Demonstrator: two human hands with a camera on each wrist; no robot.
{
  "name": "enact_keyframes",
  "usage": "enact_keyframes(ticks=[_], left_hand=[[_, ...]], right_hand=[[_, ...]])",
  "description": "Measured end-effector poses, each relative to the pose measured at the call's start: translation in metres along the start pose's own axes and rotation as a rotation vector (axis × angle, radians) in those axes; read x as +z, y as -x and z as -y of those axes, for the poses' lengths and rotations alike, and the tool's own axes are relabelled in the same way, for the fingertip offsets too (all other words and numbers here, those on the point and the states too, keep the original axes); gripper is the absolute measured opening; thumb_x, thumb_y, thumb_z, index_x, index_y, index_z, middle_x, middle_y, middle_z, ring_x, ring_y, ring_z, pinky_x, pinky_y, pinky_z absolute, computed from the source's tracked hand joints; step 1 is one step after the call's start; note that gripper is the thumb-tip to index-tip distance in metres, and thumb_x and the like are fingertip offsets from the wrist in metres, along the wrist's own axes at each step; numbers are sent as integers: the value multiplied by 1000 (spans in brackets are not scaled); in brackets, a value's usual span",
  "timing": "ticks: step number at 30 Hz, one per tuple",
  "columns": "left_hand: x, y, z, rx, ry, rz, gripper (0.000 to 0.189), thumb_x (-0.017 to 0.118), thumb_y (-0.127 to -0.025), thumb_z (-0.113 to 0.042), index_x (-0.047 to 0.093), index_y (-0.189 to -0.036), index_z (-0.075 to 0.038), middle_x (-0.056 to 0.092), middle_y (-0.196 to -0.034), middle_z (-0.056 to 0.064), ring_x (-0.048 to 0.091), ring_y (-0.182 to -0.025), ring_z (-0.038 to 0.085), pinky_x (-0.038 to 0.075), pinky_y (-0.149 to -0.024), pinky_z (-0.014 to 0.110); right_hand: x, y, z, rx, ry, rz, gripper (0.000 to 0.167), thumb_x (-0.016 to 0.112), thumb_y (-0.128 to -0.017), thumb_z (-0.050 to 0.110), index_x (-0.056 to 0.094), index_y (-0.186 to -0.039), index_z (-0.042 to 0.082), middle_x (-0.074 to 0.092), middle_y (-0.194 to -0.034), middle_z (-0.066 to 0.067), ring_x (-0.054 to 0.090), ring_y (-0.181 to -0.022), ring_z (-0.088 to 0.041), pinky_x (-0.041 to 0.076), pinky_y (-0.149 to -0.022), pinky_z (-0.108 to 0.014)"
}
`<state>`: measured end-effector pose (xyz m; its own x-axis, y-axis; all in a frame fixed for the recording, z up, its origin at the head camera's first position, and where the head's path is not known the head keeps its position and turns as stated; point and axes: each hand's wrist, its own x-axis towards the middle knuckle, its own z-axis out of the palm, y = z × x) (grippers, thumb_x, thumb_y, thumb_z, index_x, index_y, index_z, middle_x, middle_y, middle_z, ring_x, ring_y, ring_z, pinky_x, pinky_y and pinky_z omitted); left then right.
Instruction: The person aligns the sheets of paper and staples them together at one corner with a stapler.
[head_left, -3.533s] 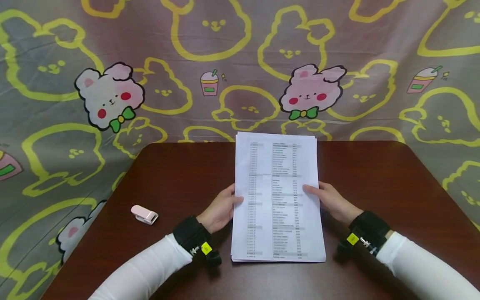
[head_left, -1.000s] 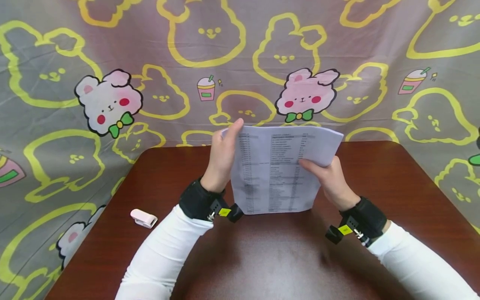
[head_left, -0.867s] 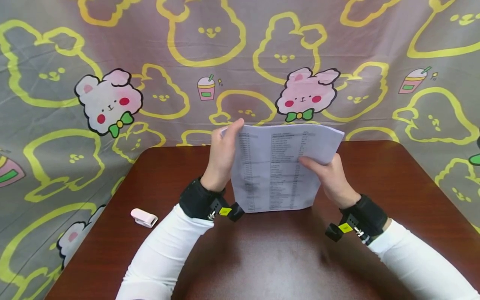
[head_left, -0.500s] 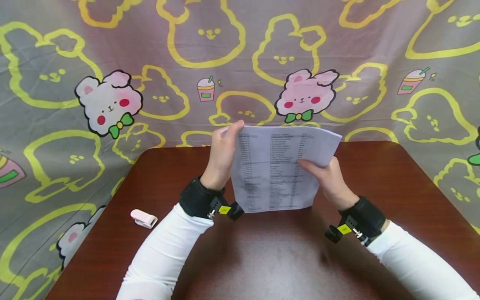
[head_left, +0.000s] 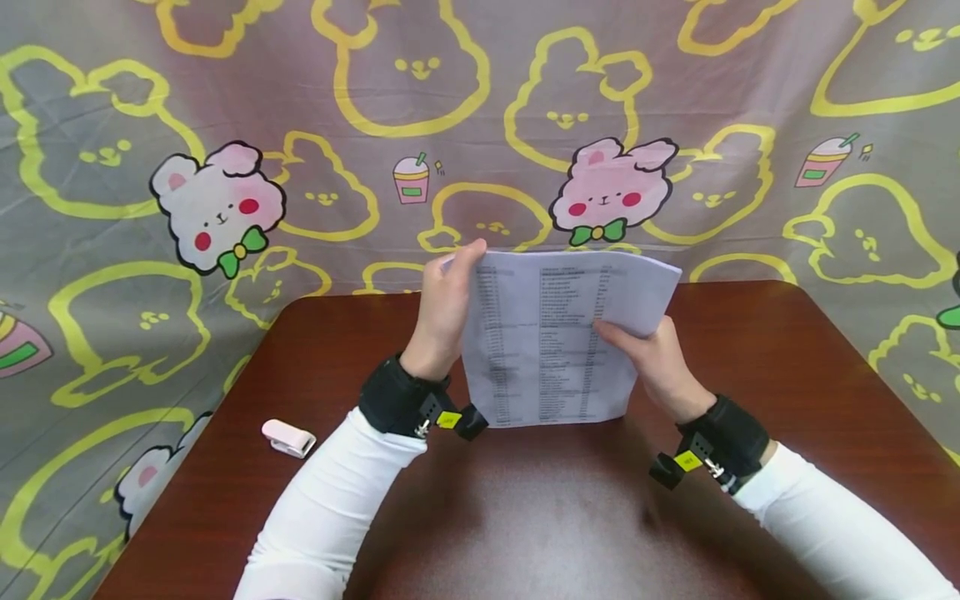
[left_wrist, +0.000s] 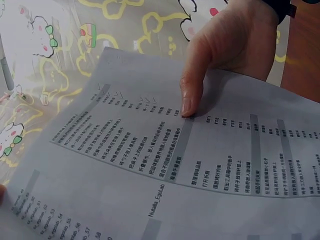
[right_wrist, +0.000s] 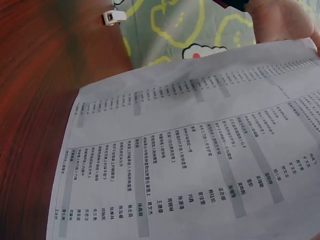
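Note:
A stack of printed sheets (head_left: pixel 555 350) is held up above the dark table, its top right part bent. The left hand (head_left: pixel 442 312) grips the upper left corner, with its thumb pointing up along the edge. Along the right side the right hand (head_left: pixel 660 358) holds the stack, thumb laid on the printed front and other fingers hidden behind. In the left wrist view the right hand (left_wrist: pixel 225 55) presses its thumb on the top sheet (left_wrist: pixel 150 145). The right wrist view shows part of the left hand (right_wrist: pixel 282 20) beyond the sheets (right_wrist: pixel 165 150).
A small pale pink stapler (head_left: pixel 288 437) lies at the left of the brown table (head_left: pixel 525 517). Behind the table hangs a patterned cloth (head_left: pixel 480 150) with yellow outlines and rabbit faces. Each wrist wears a black band with a camera.
Since the oldest frame, both hands have raised the stack, and the left hand has moved from its left side to its top corner. Over the last second almost nothing has moved.

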<state>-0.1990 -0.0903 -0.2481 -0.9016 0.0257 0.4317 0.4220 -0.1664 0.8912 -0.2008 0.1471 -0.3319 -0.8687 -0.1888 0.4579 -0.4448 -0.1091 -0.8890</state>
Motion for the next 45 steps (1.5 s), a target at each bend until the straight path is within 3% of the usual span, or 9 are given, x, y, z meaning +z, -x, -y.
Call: enact_keyframes(ticks=[6,10,13,16,20,24,30,40,45], left_hand=[[-1,-1,2,18,-11,20,47,49,-101,-23,43,-59,-2,56,-66,5,57,-66,20,39,-66,28],[-5,1,12,16,-26,29,35,52,-101,-26,60,-74,-4,65,-78,6,61,-72,20,44,-68,29],[-12,8,31,15,-53,33,24,56,-99,-24,67,-99,-3,69,-90,9,67,-77,19,51,-69,30],[-21,21,59,-12,-92,41,27,60,-98,-21,65,-113,1,71,-98,12,70,-81,20,55,-67,33],[-31,40,93,-91,-125,66,29,65,-95,-20,65,-117,0,71,-105,14,71,-86,25,56,-69,40],[-35,51,111,-148,-128,116,29,67,-93,-16,65,-117,-1,70,-108,13,70,-90,26,56,-73,42],[-38,57,118,-138,-142,168,30,67,-93,-12,64,-119,0,69,-111,13,69,-93,27,56,-74,42],[-28,60,111,-203,-158,71,28,70,-91,-14,66,-112,3,71,-103,15,69,-83,21,56,-68,36],[-23,60,107,-240,-127,100,29,68,-92,-13,64,-115,3,70,-104,16,69,-81,20,56,-67,35]], right_hand=[[0,0,-3,-4,1,7,37,59,-92,-3,57,-122,19,65,-115,-1,65,-98,-21,52,-80,-35],[-1,2,-8,11,7,24,38,59,-93,-3,56,-123,19,65,-116,0,66,-98,-21,53,-80,-35],[-3,7,-17,30,13,42,38,58,-93,-3,56,-124,19,66,-116,2,67,-99,-20,53,-80,-35],[-4,12,-28,47,7,72,38,58,-93,-4,55,-125,16,66,-116,1,67,-98,-21,54,-80,-36],[-3,18,-39,84,-11,106,37,60,-93,-2,53,-128,12,66,-118,-3,67,-99,-26,54,-80,-42],[-2,23,-46,137,-20,109,37,61,-94,1,53,-129,10,66,-119,-5,67,-101,-27,54,-81,-44],[-1,23,-51,135,-7,96,36,61,-95,2,53,-128,11,66,-118,-6,67,-101,-27,54,-81,-43],[3,24,-47,203,77,-34,34,65,-95,15,54,-126,6,68,-111,-9,70,-90,-23,56,-74,-40],[3,23,-43,254,124,-98,42,67,-93,22,54,-127,1,68,-108,-16,70,-83,-21,57,-70,-38]])
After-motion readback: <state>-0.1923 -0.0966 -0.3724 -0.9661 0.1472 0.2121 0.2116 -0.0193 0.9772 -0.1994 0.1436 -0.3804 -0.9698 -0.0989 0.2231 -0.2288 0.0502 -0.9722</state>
